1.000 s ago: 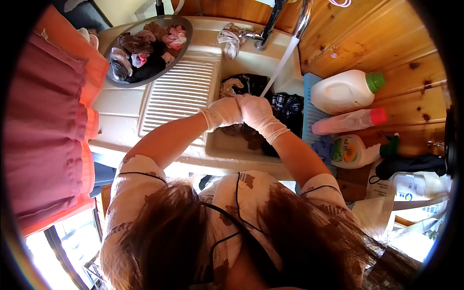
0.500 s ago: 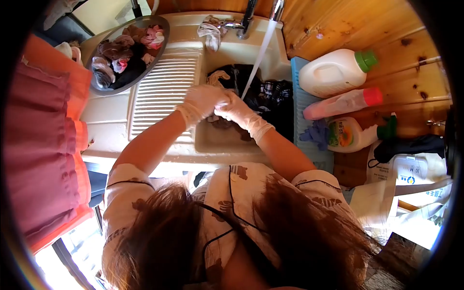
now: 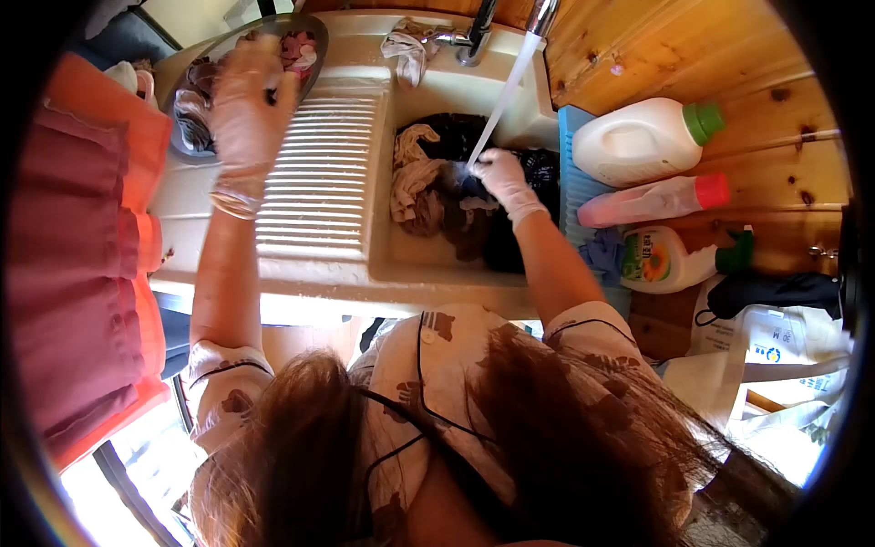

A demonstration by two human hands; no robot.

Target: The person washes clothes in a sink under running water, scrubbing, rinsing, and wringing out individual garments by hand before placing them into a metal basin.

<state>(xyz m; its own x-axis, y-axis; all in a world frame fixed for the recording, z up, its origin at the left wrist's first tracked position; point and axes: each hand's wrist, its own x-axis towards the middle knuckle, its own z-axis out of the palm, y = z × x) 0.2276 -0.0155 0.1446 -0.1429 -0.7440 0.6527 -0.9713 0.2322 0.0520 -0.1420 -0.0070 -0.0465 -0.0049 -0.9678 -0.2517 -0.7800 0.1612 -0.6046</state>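
Note:
My left hand (image 3: 251,114), in a thin see-through glove, is over the oval grey basin (image 3: 321,56) of small garments. Its thumb stands off from the fingers, which are smeared by motion; whether it holds anything is unclear. My right hand (image 3: 506,180), gloved alike, is inside the sink (image 3: 387,271) beside the running water (image 3: 503,102). Its fingers are curled on a dark wet cloth (image 3: 471,188) under the stream. Around it lie beige clothes (image 3: 416,187) and black clothes (image 3: 506,244).
A ribbed washboard (image 3: 314,173) lies left of the sink. On the blue ledge (image 3: 571,137) at right are a white detergent bottle (image 3: 629,141), a pink-capped bottle (image 3: 647,201), a spray bottle (image 3: 661,260) and a blue cloth (image 3: 602,255). A pale cloth (image 3: 407,55) hangs by the tap (image 3: 474,41).
My hands were together above the sink. The left has swung up and left to the basin; the right has lowered among the wet clothes near the water stream.

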